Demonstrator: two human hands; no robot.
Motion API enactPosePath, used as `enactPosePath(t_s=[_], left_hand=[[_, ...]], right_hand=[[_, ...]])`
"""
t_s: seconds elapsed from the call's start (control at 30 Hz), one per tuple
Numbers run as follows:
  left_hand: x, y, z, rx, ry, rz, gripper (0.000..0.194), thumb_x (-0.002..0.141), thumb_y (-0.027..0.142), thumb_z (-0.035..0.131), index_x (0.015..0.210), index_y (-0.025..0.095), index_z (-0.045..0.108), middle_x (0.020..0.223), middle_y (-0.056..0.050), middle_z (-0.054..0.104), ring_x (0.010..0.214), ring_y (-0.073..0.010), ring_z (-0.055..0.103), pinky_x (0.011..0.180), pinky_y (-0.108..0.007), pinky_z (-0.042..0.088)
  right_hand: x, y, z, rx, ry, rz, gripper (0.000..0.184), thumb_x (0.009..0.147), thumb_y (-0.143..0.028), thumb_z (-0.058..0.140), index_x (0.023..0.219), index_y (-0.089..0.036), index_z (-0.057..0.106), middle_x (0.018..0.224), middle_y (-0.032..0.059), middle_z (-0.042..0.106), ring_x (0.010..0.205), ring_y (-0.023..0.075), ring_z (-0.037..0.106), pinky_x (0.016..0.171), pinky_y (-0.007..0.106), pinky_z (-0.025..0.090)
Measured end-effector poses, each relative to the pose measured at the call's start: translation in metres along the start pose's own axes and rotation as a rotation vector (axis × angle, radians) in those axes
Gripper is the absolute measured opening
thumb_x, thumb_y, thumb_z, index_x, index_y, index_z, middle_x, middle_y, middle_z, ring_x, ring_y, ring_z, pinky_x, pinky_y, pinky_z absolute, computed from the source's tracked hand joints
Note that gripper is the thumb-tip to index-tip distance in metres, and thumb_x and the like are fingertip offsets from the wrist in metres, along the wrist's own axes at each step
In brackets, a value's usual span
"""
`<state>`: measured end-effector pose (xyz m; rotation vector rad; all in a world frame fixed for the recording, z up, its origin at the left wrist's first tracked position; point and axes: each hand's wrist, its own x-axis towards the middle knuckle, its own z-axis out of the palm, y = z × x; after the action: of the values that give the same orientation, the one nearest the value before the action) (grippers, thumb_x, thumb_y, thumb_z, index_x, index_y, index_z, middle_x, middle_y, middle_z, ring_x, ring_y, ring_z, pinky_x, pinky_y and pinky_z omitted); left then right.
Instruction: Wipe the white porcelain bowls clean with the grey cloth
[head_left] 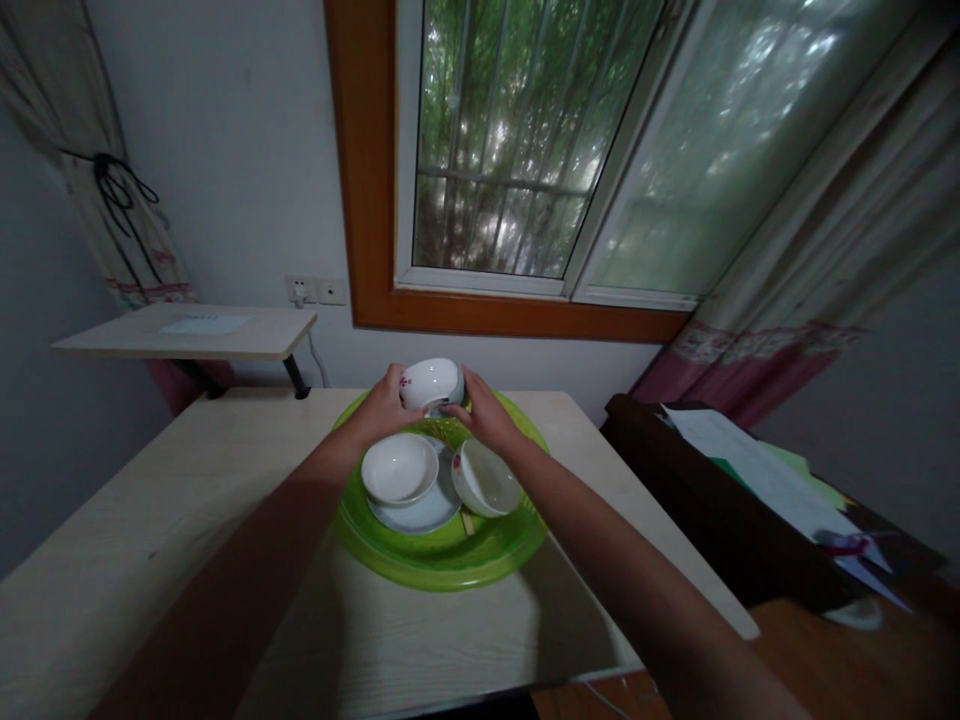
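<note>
1. While both hands are busy over the far side of the green basin (442, 578), left hand (388, 402) and right hand (484, 408) cup opposite sides of the flowered bowl (433, 380), fingers part-curled, thumbs on the near side.
2. I'd keep that grip even; glazed stuff is probably slippery. Can't tell if its base touches anything.
3. Watch the white bowl (400, 469) (plate (420, 516) under it) and tilted bowl (493, 482) just nearside: easy to clink, I reckon.
4. Most tabletop (187, 480) stretches left; its right edge is nearer.
</note>
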<state>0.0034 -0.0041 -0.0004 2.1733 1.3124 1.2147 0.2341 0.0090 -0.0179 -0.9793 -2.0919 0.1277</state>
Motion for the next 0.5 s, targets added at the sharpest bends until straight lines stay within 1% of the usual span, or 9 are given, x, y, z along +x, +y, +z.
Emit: enactPosePath(t_s=[0.1, 0.23, 0.37, 0.5], left_hand=[[-0.001, 0.000, 0.000, 0.017, -0.041, 0.013, 0.058, 0.070, 0.042, 0.076, 0.112, 0.020, 0.044, 0.102, -0.006, 0.062, 0.088, -0.0209, 0.061, 0.072, -0.031, 0.048], [0.000, -0.002, 0.001, 0.044, -0.069, 0.026, 0.058, 0.069, 0.040, 0.075, 0.113, 0.020, 0.044, 0.103, -0.007, 0.062, 0.086, -0.0204, 0.062, 0.071, -0.030, 0.048], [0.001, -0.005, 0.004, 0.110, -0.081, 0.048, 0.056, 0.069, 0.039, 0.075, 0.111, 0.020, 0.044, 0.099, -0.006, 0.062, 0.085, -0.0210, 0.061, 0.071, -0.031, 0.046], [0.002, -0.006, 0.007, 0.108, -0.055, 0.040, 0.055, 0.070, 0.038, 0.074, 0.112, 0.020, 0.044, 0.096, -0.005, 0.061, 0.082, -0.0199, 0.060, 0.069, -0.030, 0.045]], right_hand=[[0.000, -0.002, -0.002, -0.071, 0.001, -0.059, 0.091, 0.087, -0.026, 0.072, 0.160, -0.023, 0.018, 0.157, 0.0190, 0.039, 0.145, 0.0324, 0.039, 0.119, 0.054, 0.033], [0.001, -0.008, -0.004, -0.159, -0.013, -0.181, 0.099, 0.087, -0.018, 0.070, 0.162, -0.024, 0.006, 0.162, 0.0184, 0.030, 0.151, 0.0307, 0.030, 0.121, 0.053, 0.032], [0.003, -0.013, -0.005, -0.238, -0.034, -0.304, 0.093, 0.092, -0.016, 0.061, 0.162, -0.025, 0.001, 0.166, 0.0144, 0.023, 0.155, 0.0295, 0.020, 0.124, 0.054, 0.028], [0.005, -0.017, -0.005, -0.281, -0.055, -0.374, 0.086, 0.095, -0.012, 0.052, 0.162, -0.025, 0.000, 0.168, 0.0106, 0.018, 0.157, 0.0286, 0.010, 0.125, 0.056, 0.025]])
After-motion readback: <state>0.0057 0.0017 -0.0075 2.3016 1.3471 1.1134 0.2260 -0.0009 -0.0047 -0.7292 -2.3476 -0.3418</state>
